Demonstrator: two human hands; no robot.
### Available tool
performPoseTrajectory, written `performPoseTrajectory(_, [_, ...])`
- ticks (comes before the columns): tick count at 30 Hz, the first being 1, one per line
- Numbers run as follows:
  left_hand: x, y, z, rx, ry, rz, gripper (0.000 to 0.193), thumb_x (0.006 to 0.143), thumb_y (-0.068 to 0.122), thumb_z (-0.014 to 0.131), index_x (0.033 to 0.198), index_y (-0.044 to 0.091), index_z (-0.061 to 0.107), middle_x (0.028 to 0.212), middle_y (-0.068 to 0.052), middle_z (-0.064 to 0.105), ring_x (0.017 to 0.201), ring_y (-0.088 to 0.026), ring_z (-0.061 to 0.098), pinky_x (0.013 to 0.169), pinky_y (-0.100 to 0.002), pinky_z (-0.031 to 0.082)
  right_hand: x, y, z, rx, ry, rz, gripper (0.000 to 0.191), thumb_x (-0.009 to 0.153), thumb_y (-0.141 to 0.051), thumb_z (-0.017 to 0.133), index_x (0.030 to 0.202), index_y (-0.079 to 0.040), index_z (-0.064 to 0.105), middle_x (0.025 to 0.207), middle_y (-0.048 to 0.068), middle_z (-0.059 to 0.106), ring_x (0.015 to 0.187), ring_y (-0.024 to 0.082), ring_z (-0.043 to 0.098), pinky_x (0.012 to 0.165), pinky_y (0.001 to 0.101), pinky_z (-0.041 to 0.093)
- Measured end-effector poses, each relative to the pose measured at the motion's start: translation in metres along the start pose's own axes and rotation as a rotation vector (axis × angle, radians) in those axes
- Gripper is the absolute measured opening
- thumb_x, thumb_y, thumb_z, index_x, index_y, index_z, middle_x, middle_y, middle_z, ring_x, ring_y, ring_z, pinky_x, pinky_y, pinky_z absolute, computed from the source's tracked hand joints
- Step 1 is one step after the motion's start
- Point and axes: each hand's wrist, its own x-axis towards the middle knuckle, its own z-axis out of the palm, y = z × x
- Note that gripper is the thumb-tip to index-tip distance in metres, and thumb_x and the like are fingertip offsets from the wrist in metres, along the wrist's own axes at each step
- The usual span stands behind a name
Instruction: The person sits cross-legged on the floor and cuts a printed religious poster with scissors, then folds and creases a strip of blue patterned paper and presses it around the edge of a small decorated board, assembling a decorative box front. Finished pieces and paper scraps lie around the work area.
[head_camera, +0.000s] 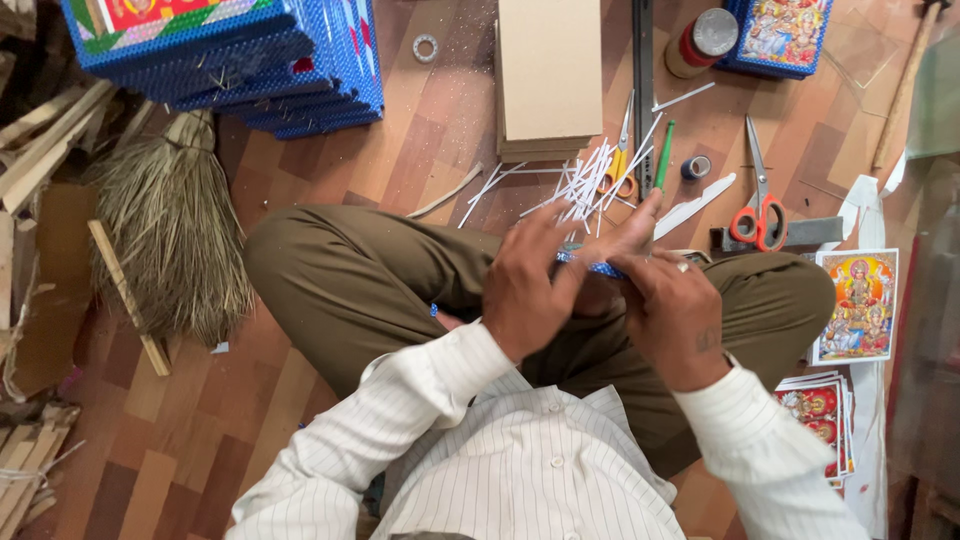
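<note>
**A:** Starting at the fingers, what can I actually make out?

**B:** Not much of the object. From my feed, both hands are folded over a thin blue strip (590, 266); only a short blue stretch shows between them, with beaded-looking white specks. The rest is covered by the left hand (528, 290) and the right hand (672, 315).

**A:** Their grip?

**B:** The left hand's fingers are curled down over the strip, nearly shut on it. The right hand pinches it from the other side, thumb stretched forward, a ring on one finger. I cannot see either end of the strip.

**A:** Its direction?

**B:** Its long axis runs roughly across the picture, left to right, tilting slightly down toward the right. It sits above the person's crossed legs, in olive trousers (380, 280).

**A:** And further out?

**B:** Just beyond the hands lies a scatter of white sticks (580, 185) on the wooden floor (200, 440), beside yellow-handled scissors (622, 165). Orange-handled scissors (758, 215) lie to the right. A brown board stack (548, 75) sits ahead, blue frames (260, 60) top left, cut off by the edge, and a grass broom (175, 230) on the left.
</note>
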Motion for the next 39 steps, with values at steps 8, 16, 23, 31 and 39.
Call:
performPoseTrajectory(8, [0.023, -0.001, -0.002, 0.339, -0.375, 0.372, 0.027, 0.099, 0.014, 0.063, 0.123, 0.001, 0.068, 0.111, -0.012, 0.072, 0.112, -0.025, 0.068, 0.123, -0.056, 0.032, 0.008, 0.03, -0.008, -0.003, -0.117, -0.052, 0.046, 0.076, -0.012, 0.081, 0.121, -0.007, 0.072, 0.103, 0.013, 0.074, 0.091, 0.028, 0.071, 0.114, 0.0558, 0.039])
performPoseTrajectory(16, [0.02, 0.008, 0.005, 0.344, -0.268, 0.604, 0.036, 0.094, 0.005, 0.058, 0.128, -0.006, 0.065, 0.126, -0.02, 0.07, 0.124, -0.031, 0.067, 0.119, -0.049, 0.038, -0.041, 0.052, 0.004, 1.182, 0.267, 0.747, 0.035, 0.107, -0.022, 0.058, 0.13, 0.003, 0.065, 0.115, 0.006, 0.073, 0.102, 0.011, 0.067, 0.091, 0.0264, 0.055])
performPoseTrajectory(23, [0.031, 0.024, 0.038, 0.024, -0.331, 0.422, 0.022, 0.086, 0.011, 0.078, 0.106, 0.005, 0.073, 0.11, -0.011, 0.074, 0.104, -0.027, 0.072, 0.09, -0.041, 0.056, -0.059, 0.048, 0.03, 1.371, 0.43, 0.803, 0.031, 0.106, -0.019, 0.06, 0.124, 0.005, 0.066, 0.108, 0.006, 0.071, 0.094, 0.011, 0.067, 0.086, 0.0268, 0.055])
performPoseTrajectory(31, [0.043, 0.033, 0.042, 0.082, -0.451, 0.358, 0.021, 0.076, 0.017, 0.084, 0.09, 0.009, 0.072, 0.143, -0.017, 0.061, 0.088, -0.025, 0.072, 0.069, -0.038, 0.052, -0.059, 0.049, 0.037, 1.483, 0.503, 0.955, 0.026, 0.102, -0.018, 0.064, 0.117, 0.003, 0.067, 0.099, 0.007, 0.072, 0.085, 0.014, 0.068, 0.081, 0.0302, 0.057])
performPoseTrajectory(39, [0.048, 0.037, 0.041, 0.129, -0.516, 0.367, 0.017, 0.081, 0.018, 0.08, 0.091, 0.009, 0.07, 0.161, -0.02, 0.038, 0.095, -0.025, 0.072, 0.071, -0.038, 0.052, -0.053, 0.031, 0.039, 1.431, 0.482, 0.861, 0.036, 0.102, -0.014, 0.066, 0.132, 0.004, 0.06, 0.109, 0.006, 0.066, 0.093, 0.012, 0.063, 0.086, 0.0293, 0.053])
